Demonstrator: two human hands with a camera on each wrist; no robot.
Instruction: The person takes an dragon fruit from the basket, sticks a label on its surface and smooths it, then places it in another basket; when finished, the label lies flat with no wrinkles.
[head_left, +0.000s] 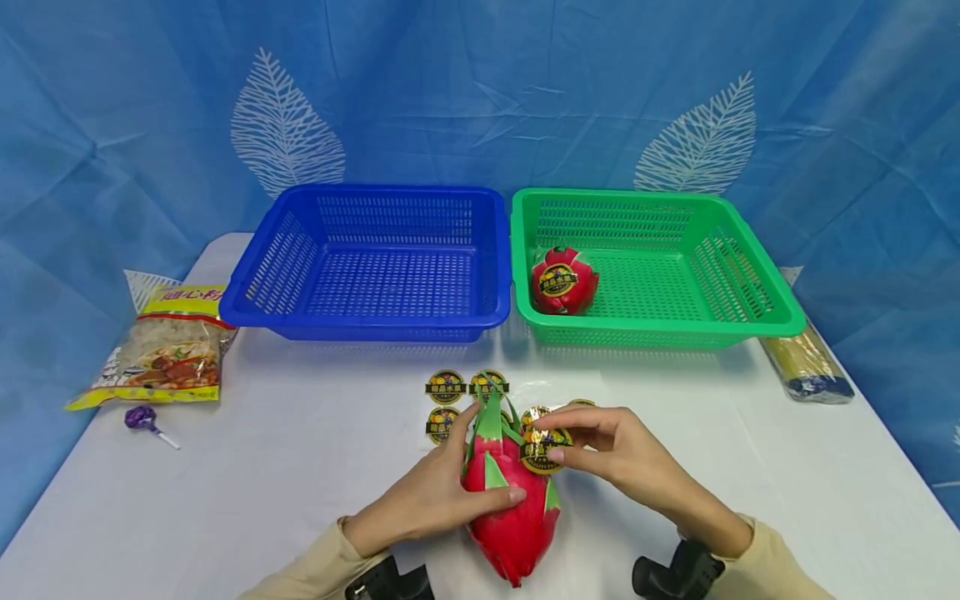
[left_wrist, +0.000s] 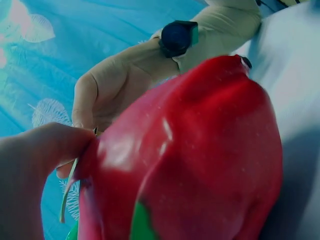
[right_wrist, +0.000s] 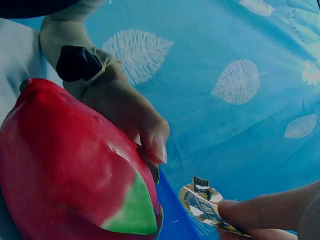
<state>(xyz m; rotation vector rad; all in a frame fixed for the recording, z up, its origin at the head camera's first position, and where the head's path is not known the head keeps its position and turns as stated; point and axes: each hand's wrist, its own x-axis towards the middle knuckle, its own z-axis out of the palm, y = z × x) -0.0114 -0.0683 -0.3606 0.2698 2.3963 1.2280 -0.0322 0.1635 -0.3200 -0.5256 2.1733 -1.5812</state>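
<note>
A red dragon fruit (head_left: 516,535) with green leaf tips lies on the table at the front, its leafy top pointing away. My left hand (head_left: 435,497) grips it from the left side, the thumb across its upper face. Between thumb and fingers my right hand (head_left: 633,457) pinches a round black-and-gold sticker (head_left: 546,454) just right of the fruit's top. In the right wrist view the sticker (right_wrist: 204,204) looks bent and shiny, apart from the fruit (right_wrist: 65,165). Several more such stickers (head_left: 446,387) lie on a clear sheet behind the fruit, partly hidden by it and the hands.
At the back stand a blue basket (head_left: 375,321) and a green basket (head_left: 660,327), side by side. The green one holds another dragon fruit (head_left: 577,292) bearing a sticker. Left are a food bag (head_left: 168,350) and a purple lollipop (head_left: 142,418); right, a clear package (head_left: 806,362).
</note>
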